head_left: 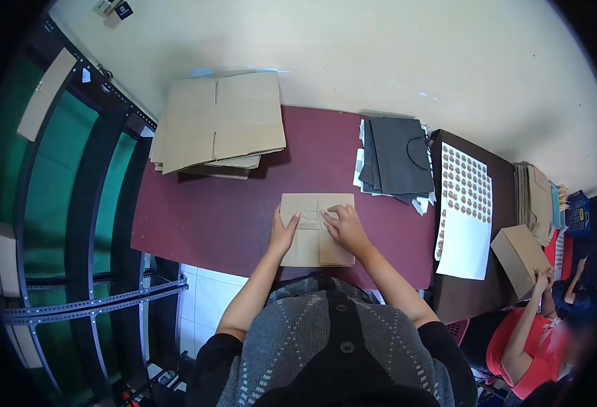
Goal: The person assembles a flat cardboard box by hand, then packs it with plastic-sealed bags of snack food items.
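Note:
A small brown cardboard box (302, 249) lies before me near the front edge of the maroon table, its flaps folded over one another on the upper face. My left hand (284, 232) grips its left side, with the thumb laid on top and the other fingers mostly hidden by the edge. On the right half, my right hand (347, 229) is closed, with bent fingertips pinching at a flap close to the centre seam.
Flattened cardboard boxes (244, 115) are stacked at the back left. Black paper bags (397, 152) lie at the back right, beside sticker sheets (467, 197) on a dark table. A co-worker in red (515, 346) holds a carton (519, 258). Metal shelving (88, 203) stands left.

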Available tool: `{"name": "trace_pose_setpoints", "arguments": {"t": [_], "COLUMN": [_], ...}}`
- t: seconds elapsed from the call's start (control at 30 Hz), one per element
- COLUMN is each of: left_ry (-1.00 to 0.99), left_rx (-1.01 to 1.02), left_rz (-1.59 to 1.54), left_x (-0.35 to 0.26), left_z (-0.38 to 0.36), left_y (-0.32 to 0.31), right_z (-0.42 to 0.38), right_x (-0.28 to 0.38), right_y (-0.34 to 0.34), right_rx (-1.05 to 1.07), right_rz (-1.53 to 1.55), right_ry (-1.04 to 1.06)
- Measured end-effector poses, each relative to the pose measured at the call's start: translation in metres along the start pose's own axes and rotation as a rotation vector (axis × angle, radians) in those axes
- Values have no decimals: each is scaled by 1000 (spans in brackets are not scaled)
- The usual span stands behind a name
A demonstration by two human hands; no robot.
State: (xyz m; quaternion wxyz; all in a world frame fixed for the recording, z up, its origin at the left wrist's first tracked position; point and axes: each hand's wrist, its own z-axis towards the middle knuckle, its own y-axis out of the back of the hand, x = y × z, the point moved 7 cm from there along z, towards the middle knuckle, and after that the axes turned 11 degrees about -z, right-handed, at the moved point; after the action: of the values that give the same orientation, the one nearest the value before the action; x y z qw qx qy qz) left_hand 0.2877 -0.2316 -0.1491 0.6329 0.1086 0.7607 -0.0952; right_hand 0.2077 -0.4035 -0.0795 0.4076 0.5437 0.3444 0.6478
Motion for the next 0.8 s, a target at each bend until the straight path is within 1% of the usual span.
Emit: {"name": "trace_pose_setpoints", "arguments": {"t": [0.07,0.1,0.17,0.2,0.27,0.3,0.33,0.37,0.4,0.47,0.53,0.6,0.67,0.7,0.73,0.8], "left_ry": [-6,-2,0,-27,-43,-22,-6,38,30,0,-43,81,53,17,-18,-12], "left_rx": [-19,-27,-39,-33,-31,-24,-20,-31,-34,-54,-46,-78,1,19,34,123], "left_rz": [31,86,141,184,239,277,310,286,285,366,377,373,395,373,350,348], "left_x": [8,9,9,5,1,-7,-11,-11,-15,-23,-19,-19,-12,-10,-12,-16], "left_z": [4,5,8,10,9,8,9,9,8,3,-2,-10,-19,-24,-24,-28], "left_y": [1,3,4,4,9,8,6,6,6,4,2,1,-12,-17,-27,-49], "right_z": [1,1,-1,0,-10,-12,-10,-8,-6,-9,-15,-24,-38,-47,-57,-76], "right_x": [-1,0,-20,-22,-48,-58,-59,-63,-63,-58,-58,-64,-67,-70,-81,-90], "right_y": [8,10,23,19,3,-15,-18,-26,-30,-26,-31,-33,-32,-31,-19,-14], "right_rx": [-72,-73,-186,-184,-228,-221,-220,-168,-115,-100,-182,-204,-168,-209,-244,-193], "right_rz": [-168,-165,-18,-14,210,250,255,416,576,537,556,482,418,283,265,378], "right_ry": [60,59,-264,-260,-514,-521,-516,-548,-579,-598,-495,-517,-528,-502,-537,-567]}}
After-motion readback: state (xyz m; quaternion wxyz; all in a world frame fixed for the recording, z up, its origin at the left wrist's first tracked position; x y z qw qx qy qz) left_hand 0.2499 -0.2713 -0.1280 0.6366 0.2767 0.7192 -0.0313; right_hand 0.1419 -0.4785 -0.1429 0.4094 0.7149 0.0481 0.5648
